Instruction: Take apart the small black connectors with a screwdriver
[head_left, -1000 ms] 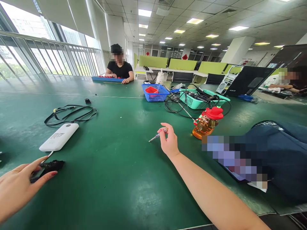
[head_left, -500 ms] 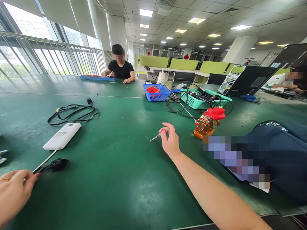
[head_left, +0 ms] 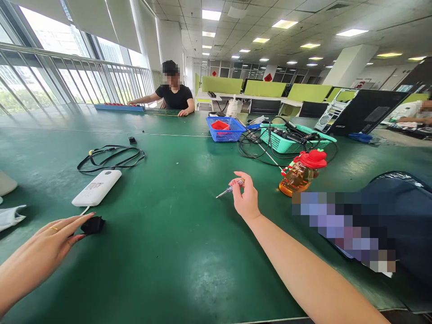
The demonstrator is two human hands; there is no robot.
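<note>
Daylight pours in from the windows (head_left: 60,58) on my left, and rows of ceiling panels (head_left: 283,24) add even brightness. The green surface (head_left: 175,234) gives back soft pale glare near me. Shadows under my arms are faint. Straight lines bow toward the edges, and some patches are pixelated.

left hand (head_left: 50,240) flat, fingers outstretched, right hand (head_left: 245,198) raised, fingers pinched
</note>
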